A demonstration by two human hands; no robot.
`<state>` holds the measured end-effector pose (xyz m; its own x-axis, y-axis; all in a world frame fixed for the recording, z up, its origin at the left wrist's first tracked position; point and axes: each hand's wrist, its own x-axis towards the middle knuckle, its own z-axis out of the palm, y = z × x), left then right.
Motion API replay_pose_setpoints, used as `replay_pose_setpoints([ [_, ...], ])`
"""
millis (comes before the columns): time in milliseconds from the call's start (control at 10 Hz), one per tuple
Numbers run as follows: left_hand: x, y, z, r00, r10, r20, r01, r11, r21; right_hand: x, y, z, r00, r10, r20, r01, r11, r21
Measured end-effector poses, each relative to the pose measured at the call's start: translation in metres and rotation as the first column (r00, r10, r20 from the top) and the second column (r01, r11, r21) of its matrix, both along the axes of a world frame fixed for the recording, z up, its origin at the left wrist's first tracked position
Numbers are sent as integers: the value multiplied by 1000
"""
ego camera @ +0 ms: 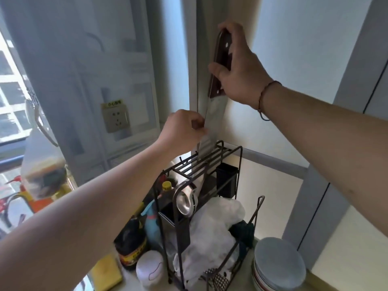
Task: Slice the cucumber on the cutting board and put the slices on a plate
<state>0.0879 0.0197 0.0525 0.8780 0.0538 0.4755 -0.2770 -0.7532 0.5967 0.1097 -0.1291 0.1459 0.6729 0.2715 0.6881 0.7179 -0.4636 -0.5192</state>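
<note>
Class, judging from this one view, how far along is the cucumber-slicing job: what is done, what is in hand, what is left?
Done: nothing of the slicing shows; no cucumber or cutting board is in view. In hand: the right hand grips the knife by its handle, blade tip down in the black wire rack, while the left hand pinches the blade. Left: all slicing and plating; stacked plates wait beside the rack.

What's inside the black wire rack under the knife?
The black wire rack holds the knife tip in its top slots, a crumpled white plastic bag and a metal cup. Anything beneath the bag is covered.
</note>
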Motion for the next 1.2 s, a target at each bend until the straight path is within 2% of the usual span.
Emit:
replay_pose_setpoints([
  [300, 9, 7, -25, 1000, 18, -14, -18, 999, -39, 17, 24, -76, 976, -24, -218, 11, 998, -58],
  [400, 16, 7, -39, 998, 45, -34, -45, 999, 18, 19, 28, -102, 960, -42, -276, 29, 998, -51],
  [600, 21, 5, -52, 992, 67, -103, -57, 994, 98, 20, 25, -132, 952, -86, -295, 81, 996, -30],
  [800, 17, 0, -53, 988, 80, -133, -67, 992, 103, 26, 25, -142, 960, -133, -248, 118, 990, -76],
  [1000, 10, 1, -55, 987, 58, -148, -38, 990, 136, 23, 10, -143, 944, -134, -302, 108, 989, -101],
  [1100, 3, 3, -53, 995, 65, -77, -57, 993, 100, 20, -3, -145, 940, -164, -299, 133, 984, -119],
  [1200, -8, -1, -48, 979, 83, 187, -87, 996, 15, 12, -18, -144, 945, -190, -266, 154, 976, -151],
])
